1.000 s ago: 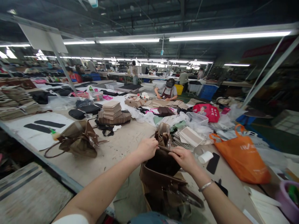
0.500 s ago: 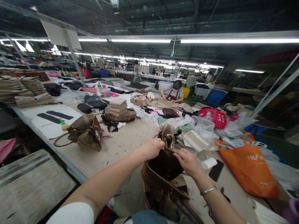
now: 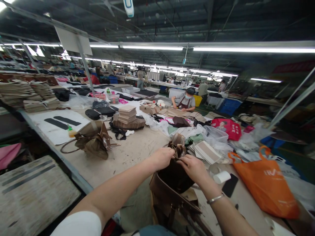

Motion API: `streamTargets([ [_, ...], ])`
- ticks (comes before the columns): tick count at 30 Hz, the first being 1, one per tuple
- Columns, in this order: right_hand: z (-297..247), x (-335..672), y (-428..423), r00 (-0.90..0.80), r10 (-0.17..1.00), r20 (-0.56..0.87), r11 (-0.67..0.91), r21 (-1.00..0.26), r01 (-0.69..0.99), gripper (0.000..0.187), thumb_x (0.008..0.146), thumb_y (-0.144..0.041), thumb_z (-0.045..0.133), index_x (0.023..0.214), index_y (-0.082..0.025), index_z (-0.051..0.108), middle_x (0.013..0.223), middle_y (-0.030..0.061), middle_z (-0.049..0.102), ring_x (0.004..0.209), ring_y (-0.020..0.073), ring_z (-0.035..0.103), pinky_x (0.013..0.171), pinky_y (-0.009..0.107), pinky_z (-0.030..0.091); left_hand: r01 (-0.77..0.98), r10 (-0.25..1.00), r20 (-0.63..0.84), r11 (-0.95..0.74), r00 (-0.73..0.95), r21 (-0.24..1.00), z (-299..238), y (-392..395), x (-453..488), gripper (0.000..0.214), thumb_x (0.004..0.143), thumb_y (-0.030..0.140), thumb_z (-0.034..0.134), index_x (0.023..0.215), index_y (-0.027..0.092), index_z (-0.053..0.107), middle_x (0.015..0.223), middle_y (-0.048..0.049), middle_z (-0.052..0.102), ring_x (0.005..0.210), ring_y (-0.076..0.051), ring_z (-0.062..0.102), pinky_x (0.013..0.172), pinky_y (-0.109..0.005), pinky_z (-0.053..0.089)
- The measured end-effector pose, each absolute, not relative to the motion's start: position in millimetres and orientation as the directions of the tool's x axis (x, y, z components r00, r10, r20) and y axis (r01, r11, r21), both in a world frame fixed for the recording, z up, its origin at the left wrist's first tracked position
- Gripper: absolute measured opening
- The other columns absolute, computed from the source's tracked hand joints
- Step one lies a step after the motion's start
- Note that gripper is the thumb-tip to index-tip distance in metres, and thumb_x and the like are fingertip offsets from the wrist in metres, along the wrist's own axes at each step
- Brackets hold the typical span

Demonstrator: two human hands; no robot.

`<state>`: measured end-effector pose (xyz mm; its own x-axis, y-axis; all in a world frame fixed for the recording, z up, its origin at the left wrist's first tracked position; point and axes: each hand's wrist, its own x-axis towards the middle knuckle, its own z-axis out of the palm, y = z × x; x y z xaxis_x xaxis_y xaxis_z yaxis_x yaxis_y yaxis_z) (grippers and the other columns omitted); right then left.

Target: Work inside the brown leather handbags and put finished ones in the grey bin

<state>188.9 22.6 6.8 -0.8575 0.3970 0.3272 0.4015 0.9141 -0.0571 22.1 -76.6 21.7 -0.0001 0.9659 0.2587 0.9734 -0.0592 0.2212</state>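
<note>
A dark brown leather handbag (image 3: pixel 172 190) stands open on the worktable in front of me. My left hand (image 3: pixel 161 158) is closed on the far left part of its rim. My right hand (image 3: pixel 193 167), with a silver bracelet at the wrist, pinches the rim just to the right. Both hands meet near a small brown strap piece (image 3: pixel 179 149) at the bag's far edge. What the fingertips hold beyond the rim is hidden.
Another brown bag (image 3: pixel 92 141) lies on the left of the table (image 3: pixel 133 150). An orange tote (image 3: pixel 265 183), a white roll (image 3: pixel 221 177) and a black phone (image 3: pixel 230 184) lie to the right. Stacks of card pieces (image 3: pixel 126 114) stand further back. A person (image 3: pixel 184 100) works across the table.
My hands have come closer together on the bag's far rim. The view has shifted slightly, so the bag and table sit a little lower and to the right.
</note>
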Motion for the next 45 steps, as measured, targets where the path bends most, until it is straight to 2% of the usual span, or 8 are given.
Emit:
streamTargets([
  [5,3,187,22,-0.869,0.351,0.350,0.928,-0.004,0.373,0.034,0.093,-0.035,0.042,0.073,-0.020,0.065,0.073,0.0053,0.060,0.073,0.0166,0.055,0.066,0.028,0.037,0.966,0.966,0.259,-0.081,0.015,0.246,24,-77,25,0.012,0.086,0.018,0.043,0.087,0.016,0.055,0.089,-0.0087,0.062,0.085,-0.021,0.060,0.072,-0.030,0.046],
  [17,10,176,10,-0.862,0.395,0.318,0.895,0.077,0.438,0.032,0.094,-0.037,0.039,0.078,-0.021,0.061,0.075,0.0043,0.061,0.066,0.0147,0.056,0.053,0.027,0.030,0.932,0.949,0.307,-0.043,-0.075,0.361,18,-77,22,0.006,0.084,0.021,0.048,0.087,0.017,0.053,0.090,-0.0050,0.061,0.086,-0.018,0.057,0.076,-0.028,0.045],
  [21,11,172,9,-0.857,0.407,0.318,0.892,0.065,0.447,0.029,0.092,-0.029,0.041,0.074,-0.018,0.060,0.074,0.0051,0.061,0.065,0.0142,0.055,0.055,0.027,0.030,0.906,0.920,0.347,0.021,-0.184,0.424,24,-96,24,0.038,0.076,0.036,0.062,0.105,0.018,0.047,0.104,-0.0055,0.057,0.095,-0.020,0.054,0.082,-0.032,0.044],
  [25,12,171,7,-0.850,0.409,0.330,0.891,0.057,0.451,0.029,0.092,-0.030,0.042,0.073,-0.018,0.061,0.074,0.0057,0.061,0.068,0.0154,0.056,0.057,0.028,0.032,0.927,0.935,0.233,0.183,-0.267,0.329,31,-113,28,0.057,0.059,0.046,0.075,0.101,0.018,0.049,0.107,-0.0085,0.055,0.103,-0.028,0.050,0.092,-0.046,0.038],
  [31,16,178,-5,-0.831,0.450,0.328,0.871,0.044,0.489,0.027,0.091,-0.027,0.044,0.074,-0.018,0.062,0.072,0.0060,0.061,0.068,0.0157,0.056,0.058,0.028,0.033,0.943,0.947,0.157,0.239,-0.279,0.232,40,-111,29,0.034,0.071,0.035,0.068,0.098,0.020,0.054,0.108,-0.0074,0.057,0.104,-0.027,0.052,0.098,-0.054,0.029],
  [34,18,188,-11,-0.803,0.500,0.324,0.843,0.033,0.538,0.023,0.090,-0.024,0.045,0.076,-0.018,0.062,0.074,0.0052,0.061,0.069,0.0161,0.056,0.059,0.029,0.032,0.960,0.954,0.206,0.171,-0.217,0.222,38,-102,28,0.029,0.072,0.042,0.066,0.092,0.023,0.059,0.109,-0.0052,0.057,0.103,-0.026,0.053,0.097,-0.051,0.031],
  [39,15,200,-12,-0.772,0.546,0.326,0.815,0.006,0.579,0.024,0.091,-0.027,0.044,0.078,-0.019,0.062,0.075,0.0029,0.061,0.070,0.0160,0.057,0.060,0.028,0.032,0.966,0.966,0.229,0.065,-0.124,0.249,28,-82,27,0.014,0.084,0.029,0.052,0.079,0.020,0.062,0.092,-0.0019,0.063,0.085,-0.017,0.058,0.077,-0.029,0.042],
  [45,12,203,-6,-0.760,0.582,0.289,0.801,-0.040,0.598,0.035,0.093,-0.044,0.037,0.086,-0.022,0.063,0.081,0.0029,0.064,0.075,0.0163,0.059,0.061,0.027,0.035,0.964,0.960,0.235,0.096,-0.156,0.249,21,-69,25,0.018,0.085,0.029,0.049,0.076,0.019,0.060,0.084,-0.0027,0.064,0.078,-0.016,0.058,0.067,-0.026,0.039],
])
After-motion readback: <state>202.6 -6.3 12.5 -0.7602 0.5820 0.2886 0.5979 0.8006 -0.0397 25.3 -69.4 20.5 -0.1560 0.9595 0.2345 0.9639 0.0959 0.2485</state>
